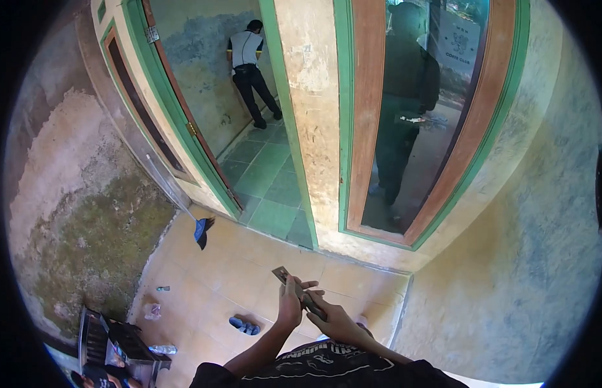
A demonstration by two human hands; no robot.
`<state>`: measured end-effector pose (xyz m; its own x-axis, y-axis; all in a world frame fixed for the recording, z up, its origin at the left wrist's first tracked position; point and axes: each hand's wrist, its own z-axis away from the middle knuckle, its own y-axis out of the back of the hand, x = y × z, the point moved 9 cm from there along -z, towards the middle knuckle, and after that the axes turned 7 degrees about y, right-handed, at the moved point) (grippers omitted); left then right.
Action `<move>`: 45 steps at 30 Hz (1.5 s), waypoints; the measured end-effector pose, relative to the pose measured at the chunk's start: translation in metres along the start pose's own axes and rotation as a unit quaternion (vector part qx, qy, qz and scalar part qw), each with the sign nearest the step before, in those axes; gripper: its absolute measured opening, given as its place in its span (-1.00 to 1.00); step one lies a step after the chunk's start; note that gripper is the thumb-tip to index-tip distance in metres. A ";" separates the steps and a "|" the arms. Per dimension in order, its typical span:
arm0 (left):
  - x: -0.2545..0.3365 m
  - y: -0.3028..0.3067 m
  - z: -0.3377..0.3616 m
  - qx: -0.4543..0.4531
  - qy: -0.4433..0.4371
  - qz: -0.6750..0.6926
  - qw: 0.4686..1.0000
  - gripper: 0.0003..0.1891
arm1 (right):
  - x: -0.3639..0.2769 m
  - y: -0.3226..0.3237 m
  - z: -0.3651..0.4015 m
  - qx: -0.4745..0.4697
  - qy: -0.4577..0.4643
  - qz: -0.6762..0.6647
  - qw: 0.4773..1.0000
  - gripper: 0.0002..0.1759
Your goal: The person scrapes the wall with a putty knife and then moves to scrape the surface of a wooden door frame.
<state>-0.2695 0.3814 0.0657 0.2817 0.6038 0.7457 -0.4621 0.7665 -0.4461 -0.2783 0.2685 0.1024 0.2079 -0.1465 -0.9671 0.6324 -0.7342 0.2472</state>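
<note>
A scraper, seemingly a putty knife, is held out in front of my chest. Its flat metal blade points up and left, and its dark handle runs down towards my right hand. That hand is wrapped round the handle. My left hand is closed about the tool nearer the blade, some fingers reaching across it. Parts of the tool are hidden by my fingers.
A person stands inside the green-framed doorway, facing a stained wall. A blue broom leans by the door. Sandals, a plastic bottle and a dark bench are lower left. A tall window reflects a figure.
</note>
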 end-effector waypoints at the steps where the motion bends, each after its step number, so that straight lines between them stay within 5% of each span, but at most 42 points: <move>1: 0.009 0.001 0.002 0.003 -0.011 0.020 1.000 -0.64 | -0.003 -0.003 -0.004 0.002 -0.003 0.002 1.000 -0.38; 14: 0.113 -0.060 -0.064 -0.063 -0.056 0.050 0.995 -0.60 | -0.045 0.025 -0.108 0.062 0.105 0.035 0.992 -0.43; 25: 0.228 -0.169 -0.141 -0.247 -0.121 0.034 0.961 -0.60 | -0.093 0.114 -0.213 0.181 0.198 0.198 0.943 -0.42; 29: 0.241 -0.193 -0.167 -0.220 -0.105 0.005 0.970 -0.60 | -0.092 0.143 -0.234 0.237 0.182 0.114 0.947 -0.32; 32: 0.253 -0.205 -0.182 -0.211 -0.119 -0.029 0.970 -0.60 | -0.083 0.159 -0.250 0.238 0.089 -0.005 0.967 -0.23; 37: 0.276 -0.234 -0.199 -0.279 -0.103 -0.006 0.955 -0.61 | -0.119 0.174 -0.268 0.273 0.223 0.183 0.918 -0.26; 41: 0.292 -0.253 -0.215 -0.324 -0.087 0.010 0.942 -0.61 | -0.109 0.186 -0.291 0.281 0.152 0.163 0.933 -0.28; 45: 0.309 -0.263 -0.235 -0.333 -0.095 0.028 0.938 -0.61 | -0.120 0.200 -0.305 0.375 0.223 0.203 0.877 -0.31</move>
<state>0.1367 0.4177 0.2969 0.0895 0.6456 0.7584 0.1731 0.7398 -0.6501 0.0508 0.3419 0.2859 0.6787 -0.3465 -0.6475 -0.1946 -0.9350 0.2964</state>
